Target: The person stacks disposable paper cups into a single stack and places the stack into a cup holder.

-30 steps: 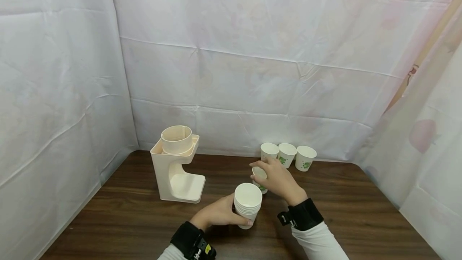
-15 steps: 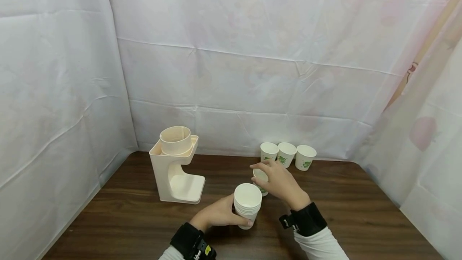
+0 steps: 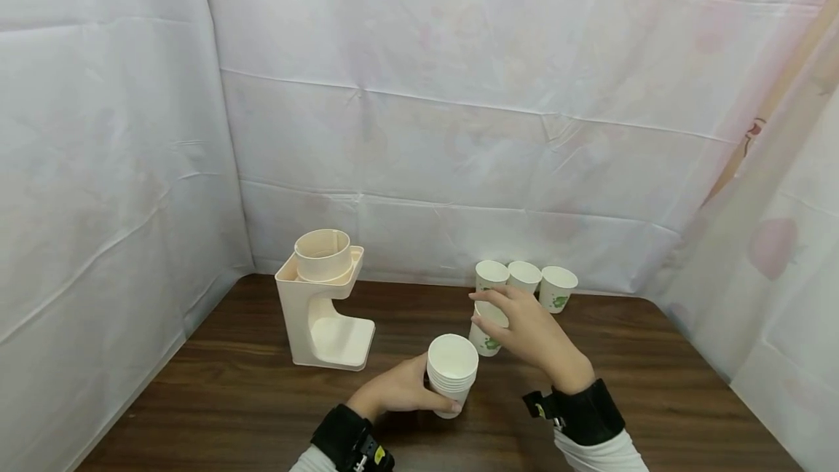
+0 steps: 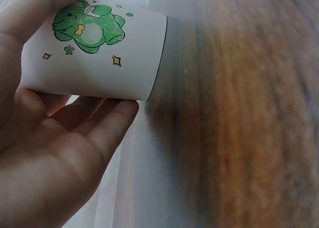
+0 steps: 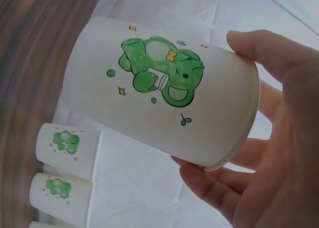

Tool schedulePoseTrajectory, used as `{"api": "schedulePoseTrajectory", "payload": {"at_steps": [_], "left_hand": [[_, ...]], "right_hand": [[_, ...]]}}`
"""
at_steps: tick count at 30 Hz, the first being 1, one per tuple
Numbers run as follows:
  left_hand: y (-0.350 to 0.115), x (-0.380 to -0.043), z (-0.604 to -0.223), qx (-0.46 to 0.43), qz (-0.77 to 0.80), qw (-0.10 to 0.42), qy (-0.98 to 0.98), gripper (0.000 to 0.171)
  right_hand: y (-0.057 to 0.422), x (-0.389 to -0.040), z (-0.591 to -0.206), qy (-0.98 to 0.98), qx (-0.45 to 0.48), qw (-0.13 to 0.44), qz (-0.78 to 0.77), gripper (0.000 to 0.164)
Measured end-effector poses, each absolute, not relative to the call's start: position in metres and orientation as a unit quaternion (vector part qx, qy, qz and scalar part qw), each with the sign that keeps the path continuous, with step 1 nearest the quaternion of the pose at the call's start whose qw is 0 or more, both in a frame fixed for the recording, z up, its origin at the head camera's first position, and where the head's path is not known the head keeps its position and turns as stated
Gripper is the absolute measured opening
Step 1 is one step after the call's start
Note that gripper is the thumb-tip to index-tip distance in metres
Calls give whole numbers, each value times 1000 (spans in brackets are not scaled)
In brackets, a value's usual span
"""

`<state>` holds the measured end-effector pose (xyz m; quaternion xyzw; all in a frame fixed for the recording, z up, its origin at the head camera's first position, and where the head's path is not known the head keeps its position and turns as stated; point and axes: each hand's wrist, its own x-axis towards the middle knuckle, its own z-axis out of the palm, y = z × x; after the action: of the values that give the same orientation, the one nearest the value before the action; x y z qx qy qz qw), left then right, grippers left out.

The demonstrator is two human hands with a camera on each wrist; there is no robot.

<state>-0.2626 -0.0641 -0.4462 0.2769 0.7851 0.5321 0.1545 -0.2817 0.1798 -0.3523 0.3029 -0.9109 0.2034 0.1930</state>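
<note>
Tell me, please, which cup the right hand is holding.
The single cup just beyond the stack: the right hand pinches it near its rim, while the three back cups stand in a row, untouched.

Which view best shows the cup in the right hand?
Right wrist: the cup is large there, its green animal print uncovered. Head shows it small, partly behind the right hand; left wrist doesn't show it.
</note>
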Motion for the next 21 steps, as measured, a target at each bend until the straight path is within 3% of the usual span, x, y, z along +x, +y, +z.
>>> {"api": "schedulePoseTrajectory", "payload": {"at_steps": [10, 21], "left_hand": [[-64, -265, -448, 276, 537, 153, 783, 74], [-63, -264, -447, 280, 539, 157, 779, 73]], "right_hand": [[187, -276, -338, -867, 376, 265, 191, 34], [190, -258, -323, -855, 381, 284, 206, 39]]}}
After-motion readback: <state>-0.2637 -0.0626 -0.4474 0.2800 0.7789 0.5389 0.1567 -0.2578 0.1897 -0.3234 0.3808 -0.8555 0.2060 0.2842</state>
